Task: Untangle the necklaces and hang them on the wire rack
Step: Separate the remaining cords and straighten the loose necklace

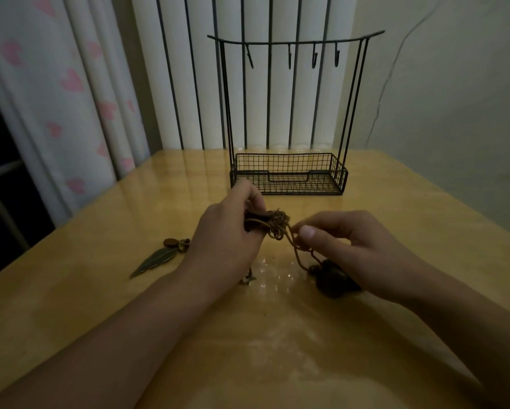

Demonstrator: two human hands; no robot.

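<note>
Above the middle of the glossy wooden tabletop point(100, 290), both hands work a knot of brown necklace cords point(275, 227). The left hand point(227, 228) grips the bunched tangle, fingers curled round it. The right hand point(345, 243) pinches a strand between thumb and forefinger; a dark pendant point(333, 277) hangs from that strand beneath it. A feather pendant point(156, 258) lies on the tabletop to the left. Behind stands the wire rack point(289, 113), its four hooks bare.
</note>
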